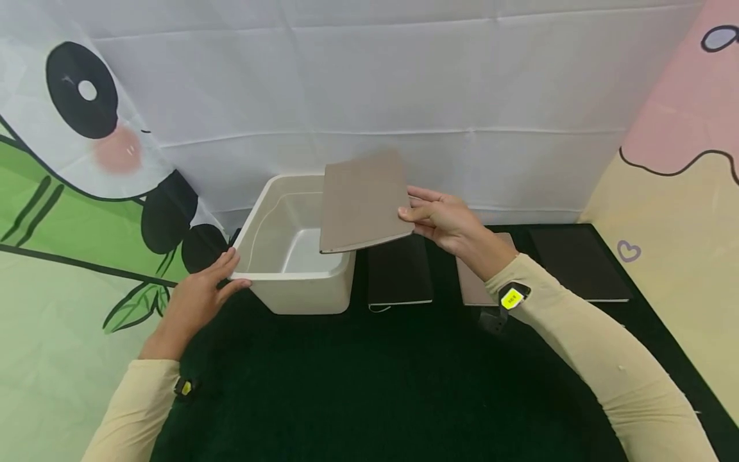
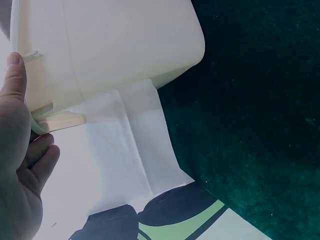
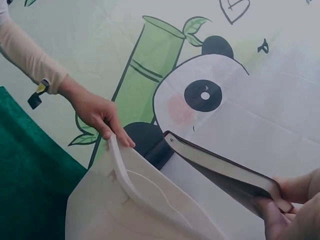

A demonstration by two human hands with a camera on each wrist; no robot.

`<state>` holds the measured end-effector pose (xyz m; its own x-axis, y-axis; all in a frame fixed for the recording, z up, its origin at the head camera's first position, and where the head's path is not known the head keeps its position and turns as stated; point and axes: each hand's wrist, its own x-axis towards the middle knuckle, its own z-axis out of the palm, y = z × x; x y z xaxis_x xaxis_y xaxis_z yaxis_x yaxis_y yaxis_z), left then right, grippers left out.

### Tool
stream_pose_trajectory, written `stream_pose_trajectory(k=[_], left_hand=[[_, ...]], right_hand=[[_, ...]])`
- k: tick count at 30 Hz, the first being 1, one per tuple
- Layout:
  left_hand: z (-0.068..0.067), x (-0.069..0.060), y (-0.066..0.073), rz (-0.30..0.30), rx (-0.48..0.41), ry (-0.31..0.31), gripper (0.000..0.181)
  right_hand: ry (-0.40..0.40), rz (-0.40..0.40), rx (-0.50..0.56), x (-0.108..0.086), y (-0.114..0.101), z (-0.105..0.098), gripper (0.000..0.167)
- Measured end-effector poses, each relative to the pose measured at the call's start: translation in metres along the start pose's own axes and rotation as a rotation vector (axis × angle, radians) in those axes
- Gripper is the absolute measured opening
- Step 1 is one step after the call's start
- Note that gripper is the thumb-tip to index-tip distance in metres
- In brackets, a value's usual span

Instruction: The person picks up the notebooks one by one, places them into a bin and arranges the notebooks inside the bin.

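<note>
A beige-covered notebook (image 1: 364, 208) hangs tilted over the right side of a white plastic bin (image 1: 300, 294). My right hand (image 1: 449, 223) pinches its right edge, thumb on the cover and fingers behind. In the right wrist view, the notebook's page edges (image 3: 220, 162) show, with the right hand (image 3: 295, 212) at the near end. The left hand (image 1: 199, 301) grips the bin's rim at the front left corner; in the left wrist view, the thumb and fingers of that hand (image 2: 17, 155) lie around the rim. The part of the bin's inside that shows holds nothing.
A black notebook (image 1: 399, 273) lies just right of the bin on the dark green cloth (image 1: 369, 378). Further right lie another beige notebook (image 1: 475, 285), partly under the right forearm, and a second black notebook (image 1: 577, 260). A white fabric backdrop (image 1: 404, 77) stands behind.
</note>
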<state>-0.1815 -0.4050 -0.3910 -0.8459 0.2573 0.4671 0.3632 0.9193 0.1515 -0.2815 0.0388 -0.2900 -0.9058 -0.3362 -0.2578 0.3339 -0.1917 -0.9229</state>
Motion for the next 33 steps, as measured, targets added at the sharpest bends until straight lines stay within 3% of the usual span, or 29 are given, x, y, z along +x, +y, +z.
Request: stream_pose_trajectory(k=[12,22,33], left_hand=[[0.002,-0.004,0.001,0.009,0.009,0.022,0.066],[0.004,-0.002,0.000,-0.010,0.003,0.027,0.066],[0.005,-0.002,0.001,-0.007,-0.012,0.047,0.065]], right_hand=[[0.068,0.000,0.137,0.052,0.017,0.059,0.063],[0.121,-0.003,0.052,0.081,0.034,0.098,0.064],[0.134,-0.019,-0.026,0.092,0.051,0.125,0.067]])
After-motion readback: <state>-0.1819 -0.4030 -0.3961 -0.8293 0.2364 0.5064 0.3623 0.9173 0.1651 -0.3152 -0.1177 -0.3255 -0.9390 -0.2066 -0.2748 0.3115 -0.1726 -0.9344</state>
